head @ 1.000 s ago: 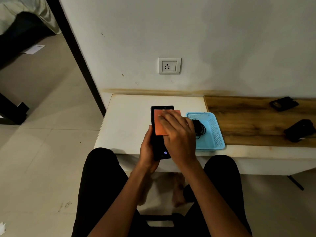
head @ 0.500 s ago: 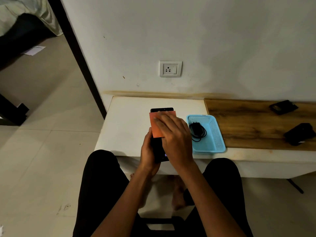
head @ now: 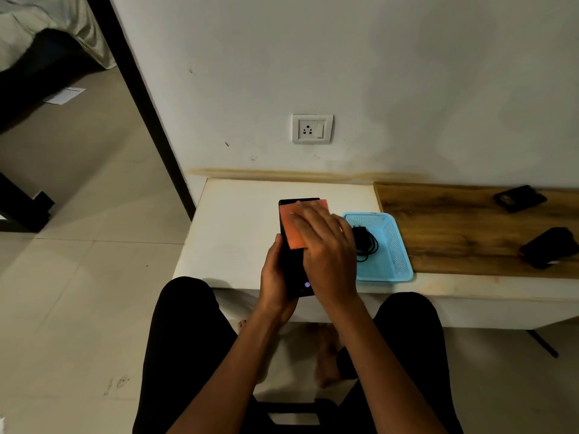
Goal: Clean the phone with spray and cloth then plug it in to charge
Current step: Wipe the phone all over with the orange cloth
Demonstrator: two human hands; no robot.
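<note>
The phone (head: 296, 270) is held upright-lengthwise above the near edge of the white bench (head: 238, 233), screen up, with a small lit mark near its lower end. The left hand (head: 275, 286) is clamped on it, fingers curled round the lower left side from beneath. An orange cloth (head: 291, 230) covers the upper part of the screen, and the right hand (head: 326, 252) presses it flat with straight, spread fingers; that grip is apart, not pinching.

The step in hand looks like wiping the glass. To do it well, keep the palm light and let the fingertips carry the cloth in long strokes from top to bottom, so the uncovered lower half gets its share. The left hand should brace from below so the phone cannot tip off the edge.

Just right of the hands, a blue basket (head: 398, 245) holds a black charger (head: 365, 244) with its coiled cable, and a wall socket (head: 312, 129) sits above the bench, ready for plugging in.
</note>
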